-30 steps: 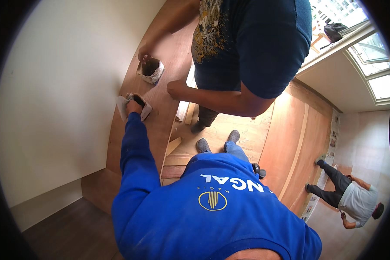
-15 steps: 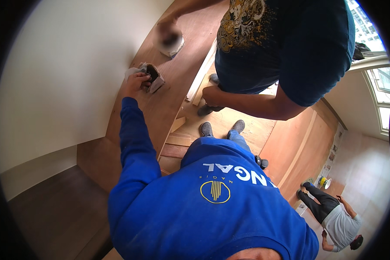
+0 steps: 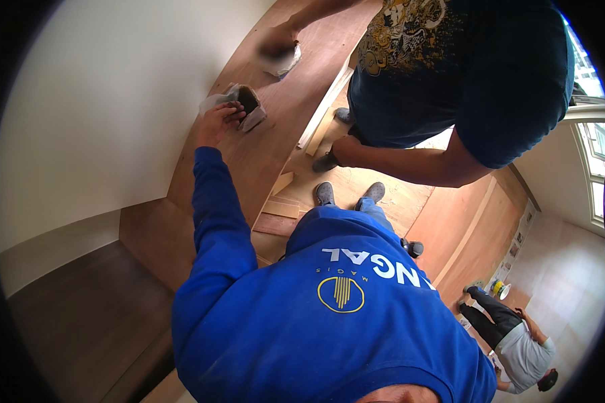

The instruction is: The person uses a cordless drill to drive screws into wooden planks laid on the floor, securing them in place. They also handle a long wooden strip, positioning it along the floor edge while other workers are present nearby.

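My left hand (image 3: 220, 122) reaches out over a long reddish plywood surface (image 3: 215, 171). Its fingers are curled at the near side of a small open box (image 3: 252, 111), which is dark inside and wrapped in torn whitish plastic. Anything pinched between the fingertips is too small to make out. My right hand does not show; my blue sweatshirt (image 3: 296, 322) fills the lower middle. Farther along the surface, a co-worker's blurred hand (image 3: 279, 43) is at a second whitish packet (image 3: 289, 65).
The co-worker in a dark T-shirt (image 3: 464, 80) stands close on the far right side. Wood offcuts (image 3: 279, 211) lie on the floor beside the plywood. A pale wall (image 3: 101, 114) rises at left. Another person (image 3: 524, 349) is at lower right, near a yellow-and-white round object (image 3: 501, 290).
My left hand has drawn back slightly from the box's opening to its near edge. The whole view has shifted a little. The co-worker's hand stays by the second packet.
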Demonstrator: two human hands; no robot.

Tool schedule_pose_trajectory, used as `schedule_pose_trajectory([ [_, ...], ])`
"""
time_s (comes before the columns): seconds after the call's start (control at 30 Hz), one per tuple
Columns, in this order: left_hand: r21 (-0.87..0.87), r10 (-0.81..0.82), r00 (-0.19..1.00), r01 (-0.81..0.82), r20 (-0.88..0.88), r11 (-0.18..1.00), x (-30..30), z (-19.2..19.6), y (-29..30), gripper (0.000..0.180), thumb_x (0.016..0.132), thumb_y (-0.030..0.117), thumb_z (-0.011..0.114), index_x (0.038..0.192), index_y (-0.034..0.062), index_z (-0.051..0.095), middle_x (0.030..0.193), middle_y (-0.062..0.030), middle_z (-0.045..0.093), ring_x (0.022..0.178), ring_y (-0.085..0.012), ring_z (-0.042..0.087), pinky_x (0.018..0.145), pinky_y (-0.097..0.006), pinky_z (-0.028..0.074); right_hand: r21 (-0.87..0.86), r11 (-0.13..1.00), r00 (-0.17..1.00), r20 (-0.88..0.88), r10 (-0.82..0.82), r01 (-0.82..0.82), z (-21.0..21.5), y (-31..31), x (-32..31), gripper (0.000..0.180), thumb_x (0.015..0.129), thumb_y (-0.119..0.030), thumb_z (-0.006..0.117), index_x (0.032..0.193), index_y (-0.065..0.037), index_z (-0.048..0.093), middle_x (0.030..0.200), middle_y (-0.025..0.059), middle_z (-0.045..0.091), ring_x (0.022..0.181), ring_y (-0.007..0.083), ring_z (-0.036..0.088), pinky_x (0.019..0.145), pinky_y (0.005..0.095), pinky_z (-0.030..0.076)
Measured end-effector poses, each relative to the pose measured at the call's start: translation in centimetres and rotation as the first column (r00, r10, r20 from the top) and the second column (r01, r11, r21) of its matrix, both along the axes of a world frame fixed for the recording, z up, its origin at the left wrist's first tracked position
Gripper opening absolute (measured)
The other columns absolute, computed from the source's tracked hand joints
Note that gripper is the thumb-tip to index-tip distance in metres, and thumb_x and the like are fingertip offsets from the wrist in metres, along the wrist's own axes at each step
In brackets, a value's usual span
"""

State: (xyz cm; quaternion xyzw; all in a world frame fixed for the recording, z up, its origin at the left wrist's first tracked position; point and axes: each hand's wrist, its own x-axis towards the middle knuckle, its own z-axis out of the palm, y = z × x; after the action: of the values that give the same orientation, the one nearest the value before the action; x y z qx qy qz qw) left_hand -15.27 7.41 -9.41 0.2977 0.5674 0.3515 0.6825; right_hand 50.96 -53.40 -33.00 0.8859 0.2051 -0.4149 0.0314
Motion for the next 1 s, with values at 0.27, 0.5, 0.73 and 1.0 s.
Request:
schedule_pose_trajectory([
  [0.27,-0.054,0.068,0.995,-0.064,0.068,0.996,0.0,-1.6,1.0,0.028,0.100,0.017,0.058,0.118,-0.0032,0.067,0.115,-0.0173,0.074,0.104,-0.0283,0.074,0.080,-0.035,0.059,-0.031,0.997,0.997,-0.012,-0.075,0.075,-0.9,-1.0,-0.2,0.049,0.073,-0.032,0.070,0.104,0.006,0.073,0.102,0.0285,0.074,0.103,0.0396,0.073,0.086,0.0470,0.056],
  [0.5,-0.080,0.100,0.995,-0.101,-0.007,0.992,0.6,-1.6,1.3,0.033,0.102,0.020,0.055,0.119,-0.0065,0.066,0.112,-0.0192,0.074,0.103,-0.0295,0.074,0.080,-0.036,0.060,-0.013,0.983,0.982,-0.042,-0.182,0.181,-0.4,-0.2,-0.5,0.045,0.072,-0.025,0.072,0.101,0.010,0.072,0.097,0.0280,0.075,0.097,0.0360,0.074,0.078,0.0459,0.056],
  [0.73,-0.066,0.090,0.994,-0.085,0.065,0.994,0.0,-1.3,1.0,0.034,0.100,0.020,0.054,0.117,-0.0050,0.069,0.103,-0.0153,0.075,0.091,-0.0252,0.074,0.076,-0.034,0.058,-0.020,1.000,1.000,0.005,0.001,-0.001,-2.7,-0.6,0.2,0.044,0.073,-0.022,0.068,0.099,0.013,0.070,0.096,0.0305,0.074,0.094,0.0367,0.074,0.078,0.0459,0.056],
  [1.0,0.021,0.052,0.981,-0.057,0.187,0.998,0.9,-1.0,0.0,0.034,0.096,0.019,0.064,0.120,-0.0038,0.070,0.091,-0.0088,0.072,0.080,-0.0191,0.070,0.070,-0.031,0.055,-0.098,0.986,0.989,-0.051,-0.137,0.131,10.6,6.0,-3.6,0.039,0.077,-0.020,0.071,0.106,0.007,0.073,0.098,0.0218,0.076,0.092,0.0289,0.073,0.079,0.0443,0.057],
])
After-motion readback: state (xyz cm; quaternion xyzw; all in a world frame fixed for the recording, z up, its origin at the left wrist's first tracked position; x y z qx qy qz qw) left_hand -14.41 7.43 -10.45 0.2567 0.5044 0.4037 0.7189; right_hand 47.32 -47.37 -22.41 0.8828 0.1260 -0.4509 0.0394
